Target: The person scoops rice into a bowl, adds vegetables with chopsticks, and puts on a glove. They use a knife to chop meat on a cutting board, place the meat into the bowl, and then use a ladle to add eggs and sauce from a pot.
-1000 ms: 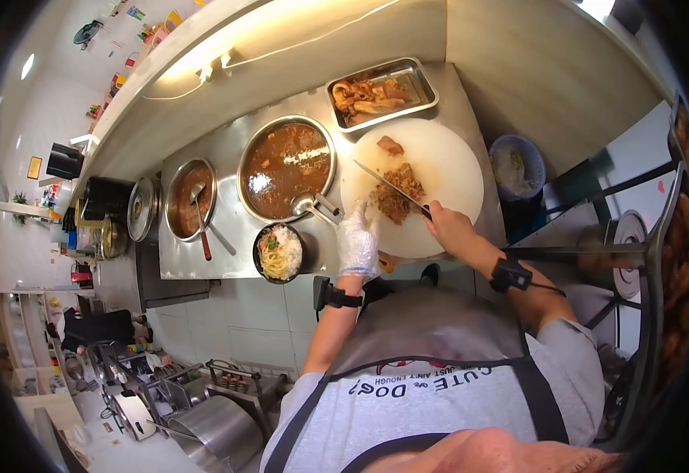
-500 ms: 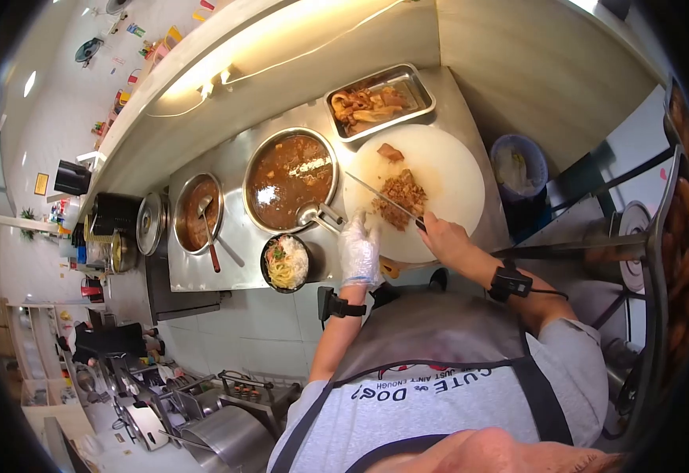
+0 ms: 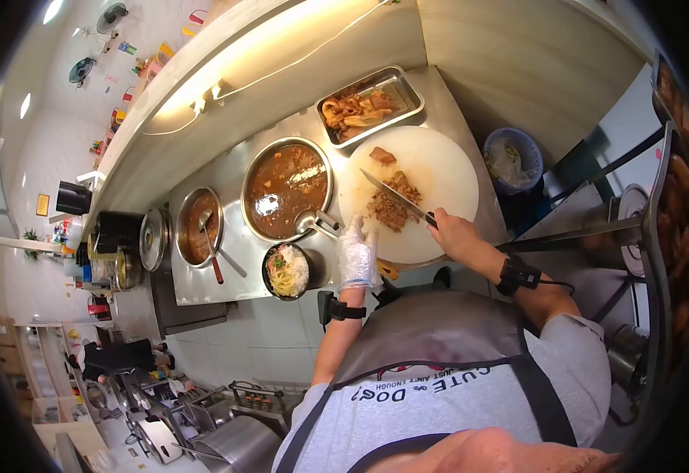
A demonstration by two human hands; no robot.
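My right hand [image 3: 460,235] grips a knife [image 3: 395,195] by its dark handle. The blade slants over a heap of chopped brown meat [image 3: 392,217] on the round white cutting board [image 3: 447,177]. One larger piece of meat [image 3: 382,156] lies beyond the blade tip. My left hand [image 3: 358,254], in a clear plastic glove, rests at the board's near left edge, fingers stretched out and apart. Just left of it is the handle of a ladle [image 3: 306,222], whose bowl is at the stew pot's rim. A black bowl of rice and vegetables [image 3: 287,271] stands nearby.
A large pot of brown stew [image 3: 287,185] and a smaller pot [image 3: 200,225] with a red-handled spoon [image 3: 215,260] stand leftward. Behind the board is a metal tray of cooked meat [image 3: 358,110]. A lined bin [image 3: 514,160] stands right; a rack post [image 3: 573,236] runs near my right arm.
The knife blade has turned, so its broad face shows now instead of a thin edge. My left hand stays by the board. The whole view has shifted slightly.
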